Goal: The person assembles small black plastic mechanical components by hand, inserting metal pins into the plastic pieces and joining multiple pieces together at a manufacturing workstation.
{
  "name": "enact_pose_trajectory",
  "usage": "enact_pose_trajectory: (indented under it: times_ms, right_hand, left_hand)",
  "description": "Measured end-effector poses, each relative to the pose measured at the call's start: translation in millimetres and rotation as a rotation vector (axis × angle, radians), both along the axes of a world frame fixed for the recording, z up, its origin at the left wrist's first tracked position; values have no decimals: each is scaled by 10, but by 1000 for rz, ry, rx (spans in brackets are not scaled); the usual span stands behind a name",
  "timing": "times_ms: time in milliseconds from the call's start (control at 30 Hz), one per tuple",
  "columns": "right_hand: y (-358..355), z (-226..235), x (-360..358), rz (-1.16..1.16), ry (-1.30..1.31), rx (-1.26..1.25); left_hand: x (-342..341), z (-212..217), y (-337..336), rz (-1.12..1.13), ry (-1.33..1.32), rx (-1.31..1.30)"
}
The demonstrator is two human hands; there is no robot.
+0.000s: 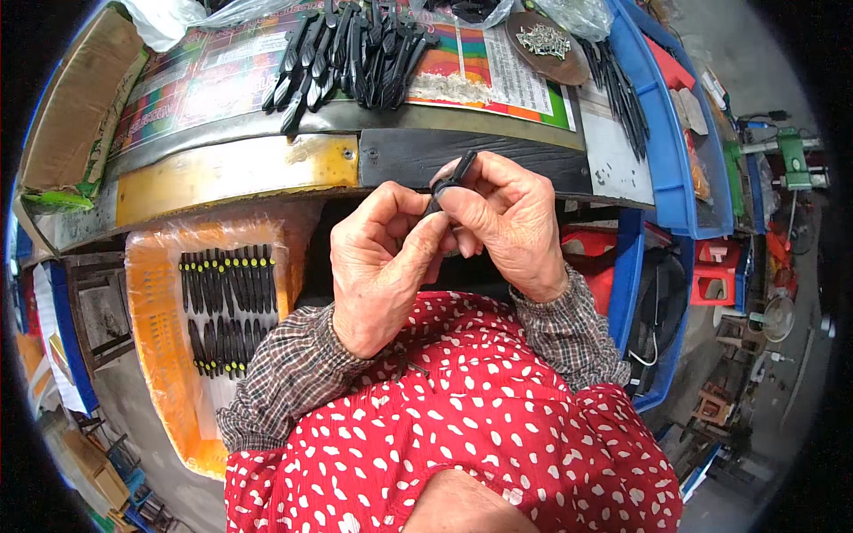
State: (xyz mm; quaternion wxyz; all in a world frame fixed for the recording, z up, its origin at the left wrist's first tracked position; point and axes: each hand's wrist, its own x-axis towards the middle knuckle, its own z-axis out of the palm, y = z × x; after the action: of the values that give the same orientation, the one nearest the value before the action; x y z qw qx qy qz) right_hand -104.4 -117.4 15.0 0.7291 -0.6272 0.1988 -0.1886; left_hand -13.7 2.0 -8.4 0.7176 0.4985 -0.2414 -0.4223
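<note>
Blk part (465, 166) is pinched by L hand (380, 265) & R hand (508, 224); long axis slanted, upper end pointed fwd & slightly R.

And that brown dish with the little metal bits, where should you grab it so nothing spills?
Probably the near rim of the brown dish, coming from the person's side: that edge is bare, with the metal bits heaped farther in. Black strips crowd its right side and a clear plastic bag its far right. Best keep it level, as the bits look loose.
</note>
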Motion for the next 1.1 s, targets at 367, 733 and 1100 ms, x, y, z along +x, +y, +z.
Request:
enact_pose_trajectory:
  times_ms: [367, 733, 1100]
  right_hand:
    - [0, -55, -16, 4, 37, -68]
    - [-167, 11, -82, 92, -47, -14]
    - [-60, 3, -65, -37, 23, -153]
  left_hand:
    - [-23, -5, 20, -19, 72, 9]
    - [2, 79, 48, -226, 243, -24]
    - [16, 41, 50, -156, 237, -4]
